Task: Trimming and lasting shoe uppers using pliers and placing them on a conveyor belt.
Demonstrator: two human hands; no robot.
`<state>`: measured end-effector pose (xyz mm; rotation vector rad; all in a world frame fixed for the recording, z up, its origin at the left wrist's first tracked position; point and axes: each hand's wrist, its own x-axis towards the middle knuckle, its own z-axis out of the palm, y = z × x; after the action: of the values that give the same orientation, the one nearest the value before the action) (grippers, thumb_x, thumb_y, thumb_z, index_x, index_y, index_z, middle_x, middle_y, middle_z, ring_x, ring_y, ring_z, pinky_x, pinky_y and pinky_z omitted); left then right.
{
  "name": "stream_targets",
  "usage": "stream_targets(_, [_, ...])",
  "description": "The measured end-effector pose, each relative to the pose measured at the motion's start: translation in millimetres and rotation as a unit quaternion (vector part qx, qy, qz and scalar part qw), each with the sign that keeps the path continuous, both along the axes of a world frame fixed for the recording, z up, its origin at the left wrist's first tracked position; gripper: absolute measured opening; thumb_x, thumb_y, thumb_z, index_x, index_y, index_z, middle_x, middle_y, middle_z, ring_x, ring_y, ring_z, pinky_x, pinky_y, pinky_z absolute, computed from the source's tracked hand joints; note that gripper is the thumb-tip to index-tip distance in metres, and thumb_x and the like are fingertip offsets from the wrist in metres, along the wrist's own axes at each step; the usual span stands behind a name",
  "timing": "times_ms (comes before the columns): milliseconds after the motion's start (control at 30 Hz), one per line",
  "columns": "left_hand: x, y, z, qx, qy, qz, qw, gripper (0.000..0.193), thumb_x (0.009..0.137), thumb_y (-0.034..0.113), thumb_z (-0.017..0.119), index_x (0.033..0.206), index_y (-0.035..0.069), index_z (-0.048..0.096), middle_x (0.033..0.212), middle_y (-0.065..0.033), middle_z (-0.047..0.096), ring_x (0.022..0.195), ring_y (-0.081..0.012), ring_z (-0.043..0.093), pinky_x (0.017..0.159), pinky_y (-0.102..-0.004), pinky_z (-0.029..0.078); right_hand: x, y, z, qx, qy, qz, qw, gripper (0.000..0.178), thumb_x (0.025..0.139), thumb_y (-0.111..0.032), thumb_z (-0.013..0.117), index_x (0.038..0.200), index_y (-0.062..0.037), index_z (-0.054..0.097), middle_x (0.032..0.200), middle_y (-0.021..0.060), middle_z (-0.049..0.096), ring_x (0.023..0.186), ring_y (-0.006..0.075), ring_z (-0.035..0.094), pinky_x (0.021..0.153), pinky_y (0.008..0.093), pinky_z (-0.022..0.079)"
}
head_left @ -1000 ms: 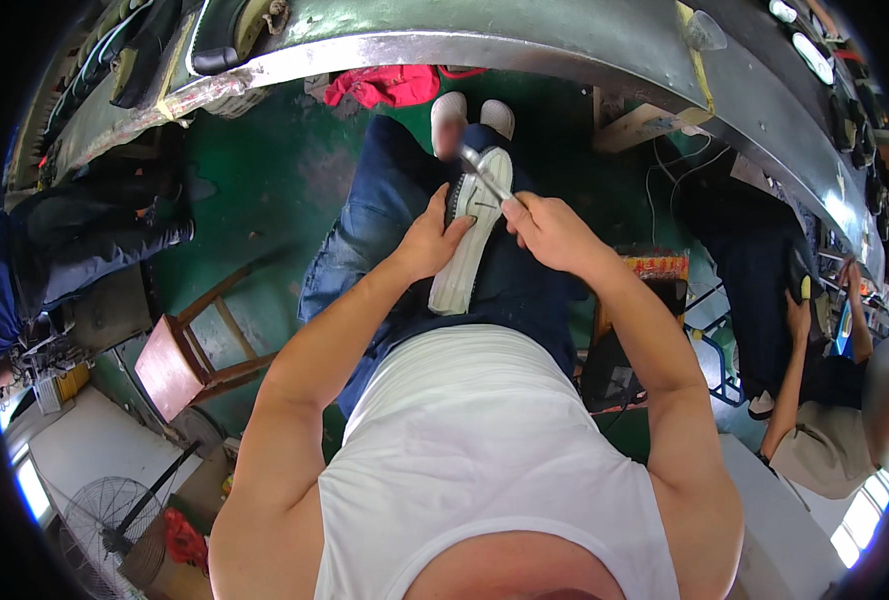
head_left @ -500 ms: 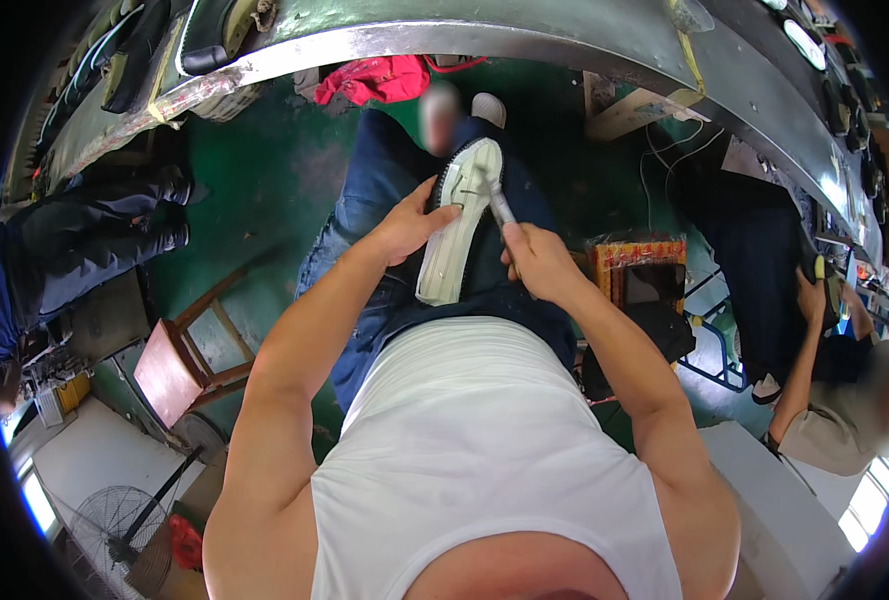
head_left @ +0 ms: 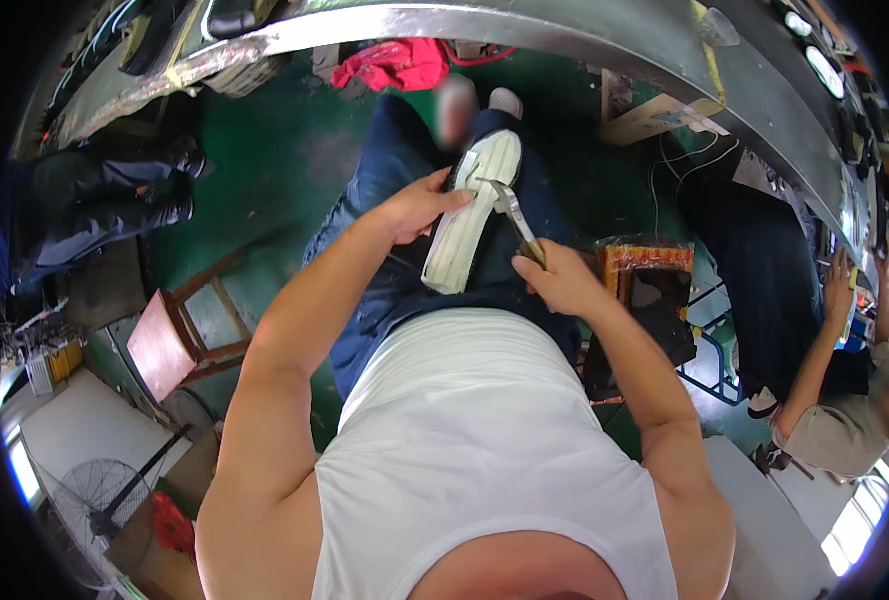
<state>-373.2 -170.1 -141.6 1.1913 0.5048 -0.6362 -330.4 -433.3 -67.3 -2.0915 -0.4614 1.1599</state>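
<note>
A shoe [head_left: 455, 250] lies sole up across my lap, its pale sole lined lengthwise and its rim dark. My left hand [head_left: 420, 208] grips its left edge, the thumb over the sole and the other fingers partly hidden beneath. In my right hand [head_left: 560, 278] is the handle of a hammer [head_left: 518, 218]. Its metal head rests on or just above the middle of the sole, with a thin curved end pointing toward my left thumb. Whether that end touches the sole I cannot tell.
A metal-edged workbench [head_left: 385, 22] holding shoes curves across the far side. A wooden stool [head_left: 180, 345] stands left, a fan [head_left: 105, 500] at lower left. A red-and-yellow box [head_left: 648, 258] is right of my knee. Another person [head_left: 835, 400] works at far right; someone's legs [head_left: 105, 205] show at left.
My right hand has moved down and right along with the hammer, whose head now shows its curved end over the sole. The left hand still grips the shoe. The whole view has shifted slightly.
</note>
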Motion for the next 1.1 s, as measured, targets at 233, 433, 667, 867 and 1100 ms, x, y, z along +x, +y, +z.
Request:
stream_targets(233, [7, -6, 16, -0.008, 0.01, -0.012, 1.0, 0.05, 0.092, 0.031, 0.069, 0.136, 0.017, 0.049, 0.106, 0.0033, 0.065, 0.081, -0.0055, 0.058, 0.051, -0.0242, 0.036, 13, 0, 15, 0.044, -0.255, 0.255, 0.932, 0.025, 0.09, -0.017, 0.06, 0.095, 0.0069, 0.061, 0.096, 0.0231, 0.067, 0.084, 0.0351, 0.068, 0.08, 0.0411, 0.053])
stream_targets(433, [2, -10, 6, 0.032, 0.008, -0.004, 0.999, 0.05, 0.09, 0.031, 0.071, 0.134, 0.018, 0.052, 0.106, 0.0025, 0.065, 0.081, -0.0059, 0.057, 0.052, -0.0237, 0.035, 16, 48, 53, -0.111, -0.362, 0.411, 0.829, 0.021, 0.089, -0.013, 0.06, 0.093, 0.007, 0.063, 0.101, 0.0254, 0.066, 0.087, 0.0387, 0.067, 0.08, 0.0449, 0.053])
stream_targets(667, [6, -5, 15, 0.046, 0.021, -0.005, 0.999, 0.053, 0.093, 0.026, 0.068, 0.139, 0.011, 0.046, 0.115, -0.004, 0.066, 0.097, -0.0133, 0.066, 0.073, -0.0317, 0.056, 16, 29, 32, -0.049, -0.283, 0.366, 0.885, 0.016, 0.085, -0.012, 0.062, 0.092, 0.003, 0.062, 0.086, 0.0224, 0.066, 0.085, 0.0388, 0.067, 0.076, 0.0457, 0.054])
stream_targets(867, [2, -7, 7, 0.006, 0.005, 0.028, 1.0, 0.055, 0.093, 0.023, 0.068, 0.14, 0.008, 0.045, 0.121, -0.0081, 0.064, 0.101, -0.0171, 0.065, 0.079, -0.0345, 0.056, 28, 51, 28, -0.025, -0.196, 0.387, 0.901, 0.019, 0.076, -0.004, 0.064, 0.093, 0.0049, 0.062, 0.09, 0.0236, 0.066, 0.084, 0.0381, 0.068, 0.074, 0.043, 0.055])
stream_targets(1100, [0, -11, 23, 0.043, 0.017, 0.03, 0.999, 0.059, 0.092, 0.025, 0.069, 0.142, 0.007, 0.044, 0.123, -0.0095, 0.063, 0.103, -0.019, 0.064, 0.083, -0.0386, 0.055, 22, 64, 41, -0.08, -0.227, 0.452, 0.859, 0.021, 0.079, -0.008, 0.063, 0.097, 0.0014, 0.064, 0.09, 0.0208, 0.067, 0.083, 0.0365, 0.068, 0.073, 0.0459, 0.054])
